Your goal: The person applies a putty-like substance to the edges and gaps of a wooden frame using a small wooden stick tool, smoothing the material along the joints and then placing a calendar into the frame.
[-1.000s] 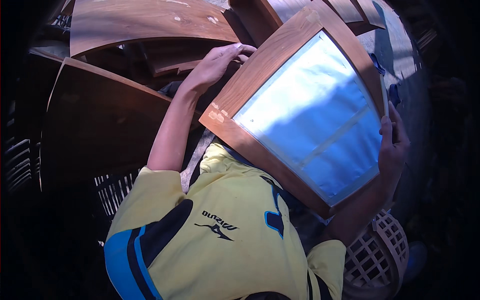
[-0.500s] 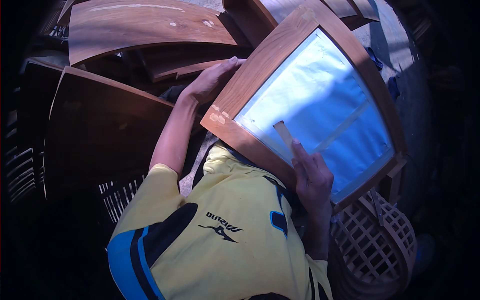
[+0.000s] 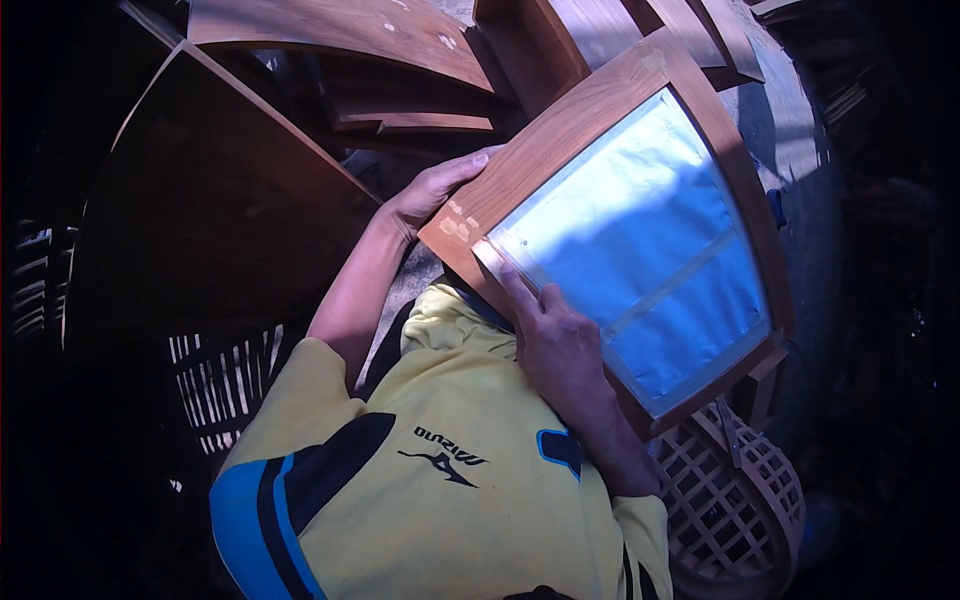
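Observation:
A wooden-framed panel [image 3: 555, 130] lies tilted across my lap, its centre covered by a shiny silver-blue sheet [image 3: 640, 260]. Pale filler-like patches [image 3: 461, 219] mark the frame's left corner. My left hand [image 3: 445, 188] grips the frame's upper-left edge, with some fingers hidden beneath it. In my right hand [image 3: 560, 345] is a small flat tan strip [image 3: 488, 255], pressed against the near rail beside the left corner. The forefinger lies stretched along the strip; whether it is a scraper or folded abrasive, I cannot tell.
A large dark wooden panel [image 3: 220, 200] stands to the left. Curved brown boards [image 3: 350, 40] and an open wooden box shape [image 3: 530, 50] lie beyond the frame. A lattice-patterned wooden piece [image 3: 725, 510] is at the lower right. A dark blue slipper [image 3: 777, 207] lies at the right.
My right hand has moved left with the strip, from over the silver sheet to the frame's near rail by the left corner. My left hand keeps its hold; the view has shifted slightly.

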Tool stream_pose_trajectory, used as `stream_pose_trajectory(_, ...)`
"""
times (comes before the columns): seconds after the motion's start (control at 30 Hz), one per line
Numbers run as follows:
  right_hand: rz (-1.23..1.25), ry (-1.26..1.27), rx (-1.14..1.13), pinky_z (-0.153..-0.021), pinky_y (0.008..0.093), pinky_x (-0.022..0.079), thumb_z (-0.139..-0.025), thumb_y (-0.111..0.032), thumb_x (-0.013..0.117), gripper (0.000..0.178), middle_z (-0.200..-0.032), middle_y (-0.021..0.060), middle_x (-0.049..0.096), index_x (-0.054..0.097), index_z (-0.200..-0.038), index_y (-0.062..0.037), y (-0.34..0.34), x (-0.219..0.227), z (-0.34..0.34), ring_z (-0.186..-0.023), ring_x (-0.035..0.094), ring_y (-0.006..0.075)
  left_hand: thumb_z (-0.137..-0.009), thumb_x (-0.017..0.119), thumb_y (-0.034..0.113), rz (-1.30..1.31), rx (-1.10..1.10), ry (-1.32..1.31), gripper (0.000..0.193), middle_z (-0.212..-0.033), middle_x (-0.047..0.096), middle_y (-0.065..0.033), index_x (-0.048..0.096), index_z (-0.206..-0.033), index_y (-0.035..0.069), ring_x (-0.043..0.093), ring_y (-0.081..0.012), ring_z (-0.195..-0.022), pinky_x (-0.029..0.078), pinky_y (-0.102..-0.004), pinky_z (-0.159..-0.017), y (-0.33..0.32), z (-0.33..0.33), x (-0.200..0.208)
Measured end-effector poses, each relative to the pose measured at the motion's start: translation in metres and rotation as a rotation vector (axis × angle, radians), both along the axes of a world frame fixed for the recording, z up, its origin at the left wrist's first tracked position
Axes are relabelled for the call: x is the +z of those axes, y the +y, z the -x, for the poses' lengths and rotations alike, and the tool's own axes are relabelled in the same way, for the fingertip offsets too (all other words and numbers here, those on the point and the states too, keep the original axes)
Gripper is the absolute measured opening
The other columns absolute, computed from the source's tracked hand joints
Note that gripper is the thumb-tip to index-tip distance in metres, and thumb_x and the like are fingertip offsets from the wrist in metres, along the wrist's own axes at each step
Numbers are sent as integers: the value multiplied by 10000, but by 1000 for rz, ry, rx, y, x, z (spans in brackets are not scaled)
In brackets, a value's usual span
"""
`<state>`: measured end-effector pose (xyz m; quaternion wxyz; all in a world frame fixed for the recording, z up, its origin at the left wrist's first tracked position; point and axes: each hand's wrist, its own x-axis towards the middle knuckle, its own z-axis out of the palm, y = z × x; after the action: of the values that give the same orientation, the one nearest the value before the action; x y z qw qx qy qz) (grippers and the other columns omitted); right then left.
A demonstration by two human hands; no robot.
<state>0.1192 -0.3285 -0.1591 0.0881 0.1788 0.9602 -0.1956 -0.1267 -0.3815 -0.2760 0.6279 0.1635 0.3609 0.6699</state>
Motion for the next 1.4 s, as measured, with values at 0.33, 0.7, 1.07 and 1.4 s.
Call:
stream_pose_trajectory(0.33,-27,-60,29,-615,401,607,-870,-12,602,658,-966,185,588,467,-1511,-78,-2,10,1,-763,720,301,-1047,536,324,33,11,-28,628,-1500,527,-158,379,-1569,12,551,-225,-1350,434,-363,-1151,-2,-4,8)
stream_pose_trajectory(0.7,-36,24,31,-588,416,602,-890,-24,603,616,-964,169,602,485,-1491,-91,0,3,15,-712,724,306,-1054,527,319,18,16,-50,608,-1482,539,-162,396,-1558,6,564,-220,-1334,446,-362,-1141,-2,-1,2)
stream_pose_trajectory(1.07,-34,20,45,-580,401,601,-895,-51,616,596,-965,174,610,471,-1472,-86,3,5,29,-728,730,296,-1055,520,306,10,13,-78,605,-1479,539,-166,385,-1565,11,578,-221,-1316,458,-362,-1131,-2,-4,2)
stream_pose_trajectory(1.4,-24,-40,24,-583,409,597,-900,-27,607,601,-953,165,603,475,-1483,-90,0,8,9,-709,722,299,-1033,547,314,13,10,-92,642,-1483,536,-162,370,-1573,16,572,-215,-1327,454,-361,-1137,-2,-1,5)
